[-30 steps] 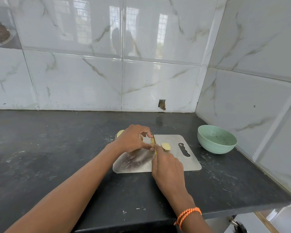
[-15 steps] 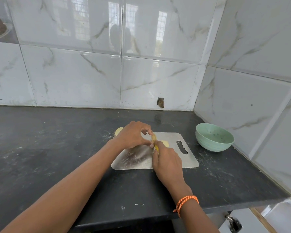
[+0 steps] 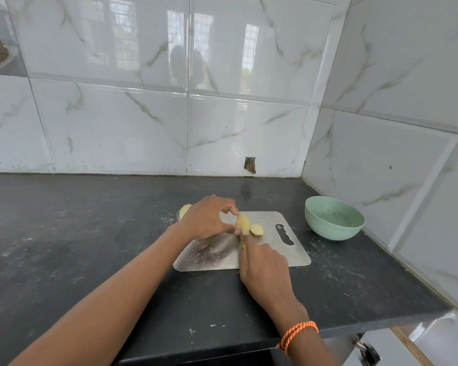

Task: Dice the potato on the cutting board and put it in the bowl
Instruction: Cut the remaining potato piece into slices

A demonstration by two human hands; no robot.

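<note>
The left hand pinches an upright potato slice on the steel cutting board, its grip clamped on it; the right hand curls round a knife handle, blade hidden; a cut piece lies just right; the green bowl sits far right on the tabletop.

The scene is bright, with soft and even daylight. The glossy wall tiles reflect window shapes in the upper centre of the frame. Shadows on the dark countertop are weak. Straight tile lines bend near the edges, a wide-angle distortion. The centre is sharp; the lower corners look slightly soft.
</note>
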